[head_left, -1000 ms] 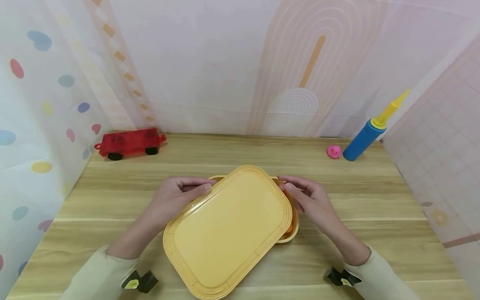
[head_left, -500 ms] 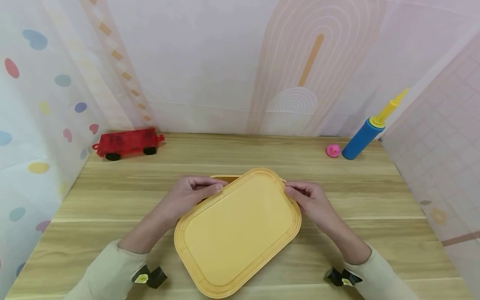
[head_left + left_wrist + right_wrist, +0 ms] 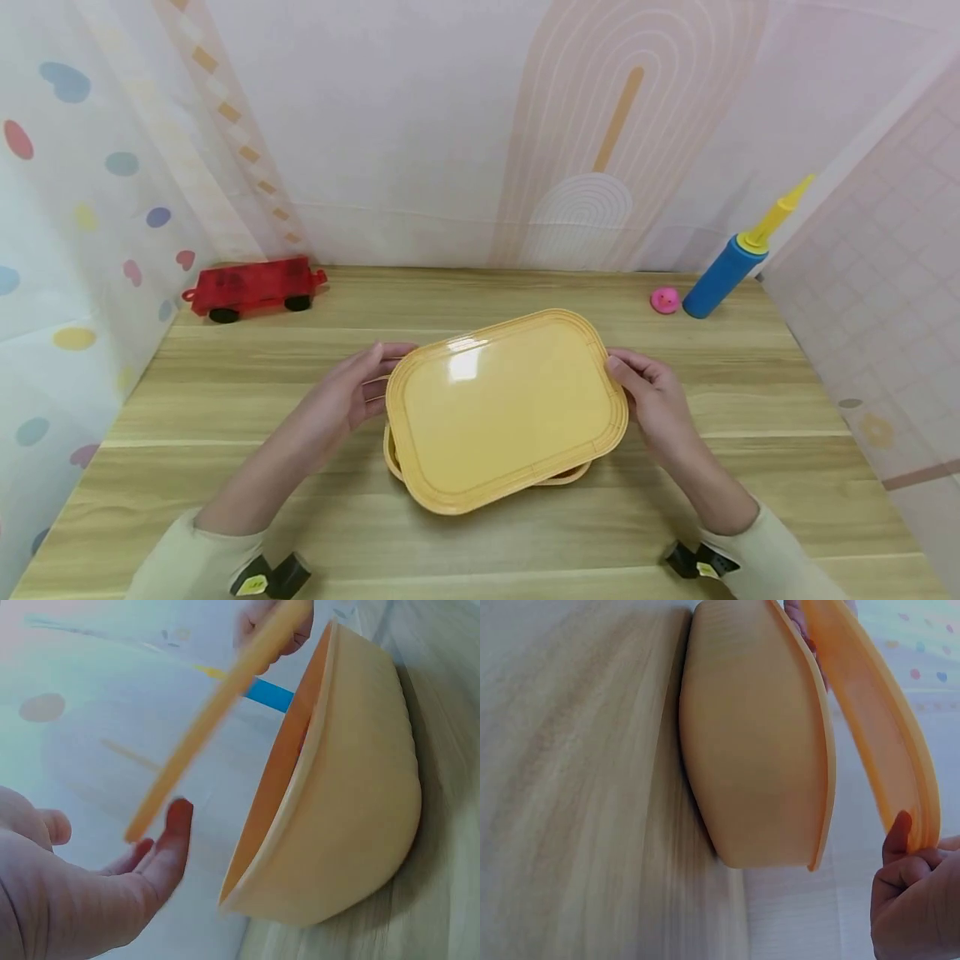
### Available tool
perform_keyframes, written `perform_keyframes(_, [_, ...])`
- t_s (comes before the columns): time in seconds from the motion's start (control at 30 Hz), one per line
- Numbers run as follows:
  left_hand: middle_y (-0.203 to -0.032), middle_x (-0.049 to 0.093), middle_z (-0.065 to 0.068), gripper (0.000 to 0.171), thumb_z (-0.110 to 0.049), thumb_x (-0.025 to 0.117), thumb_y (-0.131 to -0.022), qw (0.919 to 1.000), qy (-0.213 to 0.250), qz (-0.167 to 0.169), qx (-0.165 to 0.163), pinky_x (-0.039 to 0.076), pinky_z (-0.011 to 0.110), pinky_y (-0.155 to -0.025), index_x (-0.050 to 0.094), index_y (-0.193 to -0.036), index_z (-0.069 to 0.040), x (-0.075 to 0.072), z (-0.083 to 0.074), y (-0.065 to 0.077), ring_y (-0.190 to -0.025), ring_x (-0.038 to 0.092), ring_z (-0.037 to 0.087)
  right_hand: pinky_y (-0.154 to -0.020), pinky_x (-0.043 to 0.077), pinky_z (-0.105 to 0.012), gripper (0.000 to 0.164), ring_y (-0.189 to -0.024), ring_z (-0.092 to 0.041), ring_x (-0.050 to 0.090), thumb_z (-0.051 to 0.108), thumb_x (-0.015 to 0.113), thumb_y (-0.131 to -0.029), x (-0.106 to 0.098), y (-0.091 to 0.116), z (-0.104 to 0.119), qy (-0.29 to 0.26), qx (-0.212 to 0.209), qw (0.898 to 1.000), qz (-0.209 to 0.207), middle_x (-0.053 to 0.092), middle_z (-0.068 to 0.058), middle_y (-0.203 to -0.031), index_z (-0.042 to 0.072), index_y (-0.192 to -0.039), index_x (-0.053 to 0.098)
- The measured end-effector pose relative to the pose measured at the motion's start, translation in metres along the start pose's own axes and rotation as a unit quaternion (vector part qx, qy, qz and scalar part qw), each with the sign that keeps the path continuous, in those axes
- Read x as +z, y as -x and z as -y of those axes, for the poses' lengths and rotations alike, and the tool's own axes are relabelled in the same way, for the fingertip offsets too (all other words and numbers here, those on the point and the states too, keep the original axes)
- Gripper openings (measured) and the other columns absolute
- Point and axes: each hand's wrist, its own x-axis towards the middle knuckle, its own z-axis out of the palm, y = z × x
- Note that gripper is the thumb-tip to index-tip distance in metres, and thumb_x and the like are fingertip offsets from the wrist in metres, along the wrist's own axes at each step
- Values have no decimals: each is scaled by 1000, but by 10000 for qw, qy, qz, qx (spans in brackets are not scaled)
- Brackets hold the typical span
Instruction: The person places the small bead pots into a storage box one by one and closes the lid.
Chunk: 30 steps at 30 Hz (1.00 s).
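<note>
A yellow rectangular lid (image 3: 510, 412) with rounded corners is slanted above a matching yellow box (image 3: 352, 780), overlapping most of it in the head view. My right hand (image 3: 662, 404) pinches the lid's right end between thumb and fingers. At the other end, my left hand (image 3: 347, 392) has its fingers extended beside and under the lid's edge, the thumb raised apart from it. Both wrist views show a gap between the lid (image 3: 885, 712) and the rim of the box (image 3: 757, 742), which stands on the table. The box's contents are mostly hidden.
A red toy wagon (image 3: 255, 286) with black wheels stands at the table's back left. At the back right are a small pink rubber duck (image 3: 664, 301) and a blue and yellow hand pump (image 3: 720, 279) standing aslant. Patterned cloth (image 3: 420, 142) hangs behind the wooden table (image 3: 750, 375).
The lid has moved up, away from me, and turned flatter over the box. My left fingers have let go of its far edge and shifted to its left end; my right hand now grips it.
</note>
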Motion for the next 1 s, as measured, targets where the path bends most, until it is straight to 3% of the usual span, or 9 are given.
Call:
perform_keyframes(0.1, [-141,66,4,62,-37,32,-124,9999,-2,-23,148,63,25,-102,39,-163,10,-3,3,8,-123,68,9,-80,68,-22,42,-94,-9,76,15,50,-119,-2,0,-1,-213,19,9995,-248,77,3,-107,-18,-145,57])
perform_keyframes(0.3, [-161,51,26,62,-35,29,-124,9987,-330,149,354,64,27,-104,36,-166,11,-4,4,23,-128,67,8,-73,67,-20,31,-85,-7,75,17,51,-119,-5,1,-3,-626,-3,9961,-615,80,3,-100,-5,-134,67])
perform_keyframes(0.47, [-165,48,28,61,-34,29,-124,9976,-439,221,497,62,26,-107,36,-168,8,1,0,31,-131,66,10,-67,63,-17,24,-79,-5,68,16,52,-119,-5,3,-3,-855,-62,9935,-752,78,2,-99,4,-124,72])
perform_keyframes(0.6, [-166,47,27,61,-35,30,-124,9979,-340,225,505,60,25,-110,35,-169,6,6,-3,35,-132,67,12,-69,64,-18,23,-82,-6,69,15,51,-119,-2,6,-4,-930,-92,9922,-830,77,2,-101,5,-125,72])
perform_keyframes(0.87, [-170,44,24,60,-34,33,-123,9986,-159,93,489,58,24,-112,38,-169,5,15,-6,35,-134,65,12,-80,66,-19,34,-95,-6,73,15,50,-120,3,12,-7,-847,-163,9928,-827,76,3,-109,-9,-142,58])
perform_keyframes(1.0, [-172,43,21,59,-33,34,-123,9988,-129,-5,480,56,22,-114,41,-167,6,16,-4,34,-136,63,10,-68,61,-14,28,-80,-4,67,14,52,-119,3,13,-8,-982,-262,9923,-702,77,5,-105,-2,-141,54])
